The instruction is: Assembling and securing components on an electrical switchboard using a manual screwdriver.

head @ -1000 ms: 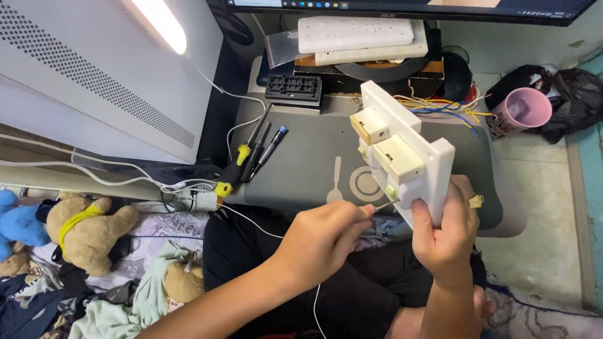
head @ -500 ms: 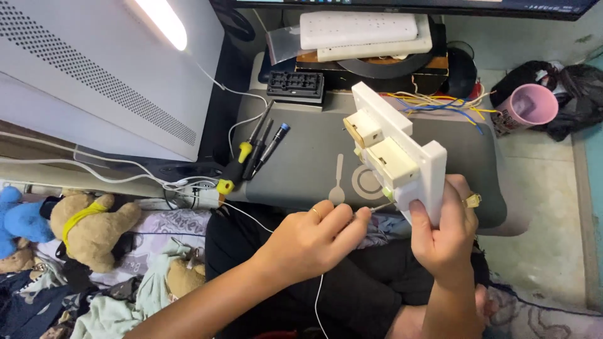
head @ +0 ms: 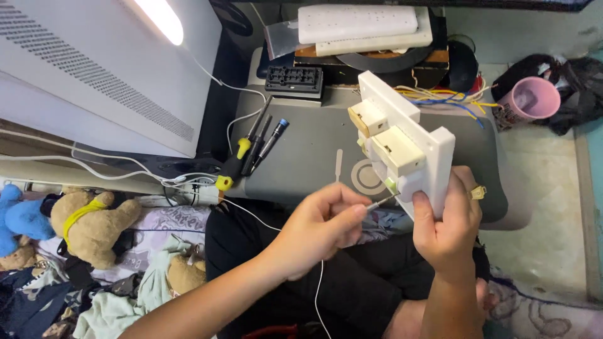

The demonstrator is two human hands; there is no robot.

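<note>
My right hand (head: 447,227) grips the lower end of a white socket plate (head: 407,137), its back turned toward me with cream-coloured switch modules showing. My left hand (head: 321,225) pinches a thin metal tool (head: 382,201), whose tip touches a green part at the plate's lower edge. Both hands hover above my lap in front of a grey mat (head: 314,150).
On the grey mat lie several screwdrivers (head: 250,149) and a white plastic stick (head: 338,164). A black bit case (head: 294,80), coloured wires (head: 452,99) and a pink cup (head: 532,99) sit further back. A white computer case (head: 94,69) stands at left, stuffed toys (head: 88,220) below it.
My left hand has moved right, bringing the thin tool's tip up to the plate's lower edge. The plate has tilted slightly in my right hand.
</note>
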